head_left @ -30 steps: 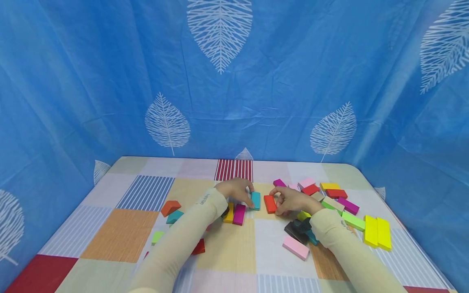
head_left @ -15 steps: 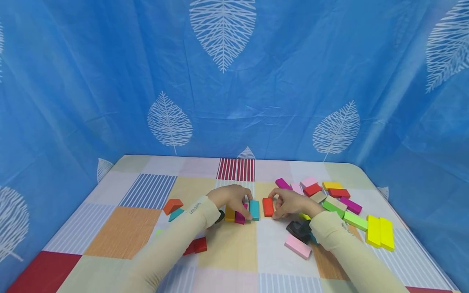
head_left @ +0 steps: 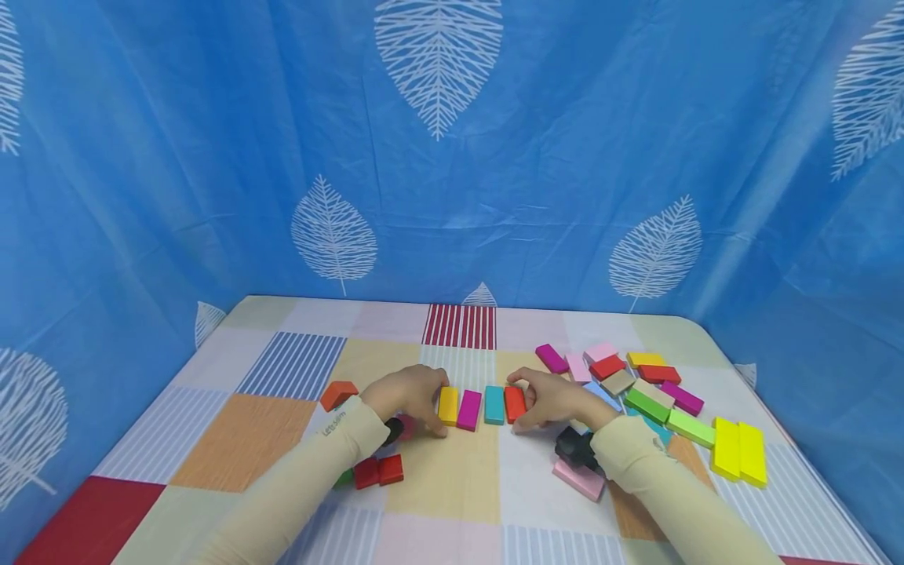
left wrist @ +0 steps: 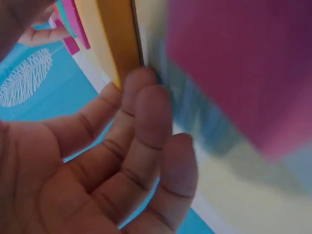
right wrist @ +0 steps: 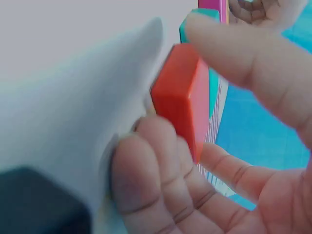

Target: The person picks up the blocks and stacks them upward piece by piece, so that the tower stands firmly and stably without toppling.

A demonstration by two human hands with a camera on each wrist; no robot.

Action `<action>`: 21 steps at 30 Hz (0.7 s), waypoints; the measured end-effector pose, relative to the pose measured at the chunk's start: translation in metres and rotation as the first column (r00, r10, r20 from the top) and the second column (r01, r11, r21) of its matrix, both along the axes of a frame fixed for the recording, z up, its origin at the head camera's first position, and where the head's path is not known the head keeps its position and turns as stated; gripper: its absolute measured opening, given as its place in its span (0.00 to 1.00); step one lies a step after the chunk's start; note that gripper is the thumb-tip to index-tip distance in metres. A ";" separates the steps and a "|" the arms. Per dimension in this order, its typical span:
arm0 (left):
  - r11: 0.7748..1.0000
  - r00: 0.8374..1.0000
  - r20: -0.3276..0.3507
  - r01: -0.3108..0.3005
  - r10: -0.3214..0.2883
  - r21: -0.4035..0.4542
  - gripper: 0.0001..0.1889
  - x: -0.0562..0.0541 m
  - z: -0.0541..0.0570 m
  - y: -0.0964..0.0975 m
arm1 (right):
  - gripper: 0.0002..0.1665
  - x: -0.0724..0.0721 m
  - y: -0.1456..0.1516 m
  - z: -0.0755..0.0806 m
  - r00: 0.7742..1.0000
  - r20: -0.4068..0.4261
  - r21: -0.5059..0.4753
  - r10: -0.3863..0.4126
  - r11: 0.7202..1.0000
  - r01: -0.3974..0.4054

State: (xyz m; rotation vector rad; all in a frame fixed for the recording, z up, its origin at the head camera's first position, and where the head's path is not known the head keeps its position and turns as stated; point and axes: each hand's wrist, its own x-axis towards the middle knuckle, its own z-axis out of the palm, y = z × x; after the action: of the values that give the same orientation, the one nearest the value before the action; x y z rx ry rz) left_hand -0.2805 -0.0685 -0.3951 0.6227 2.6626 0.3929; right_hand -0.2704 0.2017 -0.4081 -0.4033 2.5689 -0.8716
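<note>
A row of rectangular blocks lies on the table: a yellow block [head_left: 448, 406], a magenta block [head_left: 469, 410], a teal block [head_left: 494, 405] and a red block [head_left: 515, 404]. At the row's left end, my left hand [head_left: 412, 395] has its index finger and thumb at the two ends of the yellow block. In the left wrist view, fingertips touch that yellow block [left wrist: 119, 44]; the thumb's contact is hidden. My right hand [head_left: 549, 399] pinches the red block [right wrist: 183, 92] by its ends, close against the teal one. Narrow gaps flank the magenta block.
Many loose blocks lie at right, including two yellow blocks [head_left: 738, 453], a green block [head_left: 648, 408] and a pink block [head_left: 579, 479] near the right wrist. By the left forearm are red blocks [head_left: 378, 471] and an orange block [head_left: 337, 394]. A blue curtain [head_left: 565, 157] hangs behind.
My left hand has moved leftward from the teal block to the yellow one. The teal block has shifted slightly left and nearer. With my right hand, the red block has come left up to the teal block.
</note>
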 end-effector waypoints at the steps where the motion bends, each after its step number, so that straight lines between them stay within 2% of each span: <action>1: 1.000 1.000 -0.001 0.006 -0.006 0.011 0.35 0.000 -0.001 0.000 | 0.44 0.000 -0.002 0.000 1.000 -0.002 0.013 -0.005 1.000 0.005; 6: 0.999 0.999 -0.011 0.034 -0.033 0.043 0.31 0.001 -0.003 0.004 | 0.40 0.001 -0.012 -0.001 1.000 -0.020 0.068 -0.018 0.998 0.019; 10: 0.998 1.000 -0.010 0.025 -0.024 0.055 0.31 0.002 -0.005 0.007 | 0.39 0.004 -0.017 -0.001 0.999 -0.036 0.086 -0.026 0.996 0.029; 14: 0.998 1.000 -0.008 0.010 -0.010 0.068 0.36 0.005 -0.007 0.009 | 0.40 0.004 -0.017 -0.001 0.999 -0.044 0.101 -0.007 0.995 0.011; 18: 0.996 0.999 -0.015 0.033 -0.032 0.086 0.41 0.005 -0.011 0.010 | 0.42 0.005 -0.021 0.000 0.998 -0.063 0.132 0.018 0.991 -0.010; 21: 0.995 0.999 -0.034 0.045 -0.043 0.084 0.39 0.005 -0.016 0.012 | 0.41 0.007 -0.024 0.000 0.997 -0.078 0.150 0.011 0.989 0.001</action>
State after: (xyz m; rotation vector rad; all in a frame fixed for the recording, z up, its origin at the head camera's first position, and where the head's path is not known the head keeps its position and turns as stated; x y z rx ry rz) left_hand -0.2755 -0.0565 -0.4106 0.7180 2.6690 0.4889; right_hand -0.2637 0.1781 -0.4082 -0.4066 2.6828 -0.6672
